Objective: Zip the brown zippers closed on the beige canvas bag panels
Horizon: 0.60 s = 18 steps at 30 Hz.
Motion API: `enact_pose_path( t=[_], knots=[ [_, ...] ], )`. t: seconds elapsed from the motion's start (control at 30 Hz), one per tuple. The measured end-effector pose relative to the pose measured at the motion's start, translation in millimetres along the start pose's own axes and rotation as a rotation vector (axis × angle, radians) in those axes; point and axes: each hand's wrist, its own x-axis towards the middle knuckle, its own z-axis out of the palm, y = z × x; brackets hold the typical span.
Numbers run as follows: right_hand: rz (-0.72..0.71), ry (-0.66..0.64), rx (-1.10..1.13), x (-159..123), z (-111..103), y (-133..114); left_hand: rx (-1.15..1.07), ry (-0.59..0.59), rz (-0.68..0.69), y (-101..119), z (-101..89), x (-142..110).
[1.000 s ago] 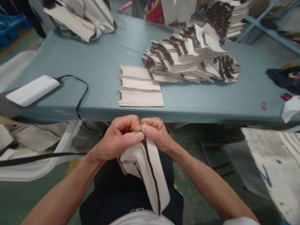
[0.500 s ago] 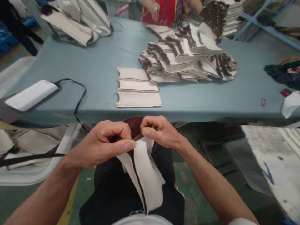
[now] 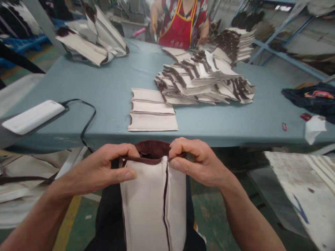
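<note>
Between my hands hangs a cream fabric tube (image 3: 146,202) with a dark brown lining and dark seams, its open end upward above my lap. My left hand (image 3: 112,165) pinches the left side of the rim, thumb outside and fingers curled inside. On the right side of the rim, my right hand (image 3: 193,160) grips beside the dark vertical seam, thumb in front. The brown inside of the opening shows between the hands. The tube's lower end runs out of the frame.
Flat cream pieces (image 3: 153,120) lie overlapped on the blue-green table (image 3: 110,90), beside a large pile (image 3: 199,76) of similar pieces. A white power bank (image 3: 34,116) with a black cable rests at left. Across the table stands a person in a red apron (image 3: 179,29).
The fabric tube has been turned and spread, so its rim is now stretched wide and its front faces me. My hands have moved apart. The view has tilted up slightly.
</note>
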Motion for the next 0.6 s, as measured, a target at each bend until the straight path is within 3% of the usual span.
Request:
enact_pose_path(
  t=[0.1, 0.3, 0.43, 0.6],
  knots=[
    [-0.005, -0.026, -0.013, 10, 1, -15, -0.127, -0.058, 0.084, 12, 4.2, 14],
    [-0.006, -0.031, -0.013, 24, 5, -29, -0.202, -0.075, 0.034, 32, 4.3, 31],
    [0.001, -0.014, -0.020, 26, 3, -28, -0.304, -0.094, -0.023, 30, 8.1, 31],
    [0.112, -0.040, 0.055, 23, 5, -14, -0.367, -0.089, -0.037, 20, 12.5, 28]
  ],
)
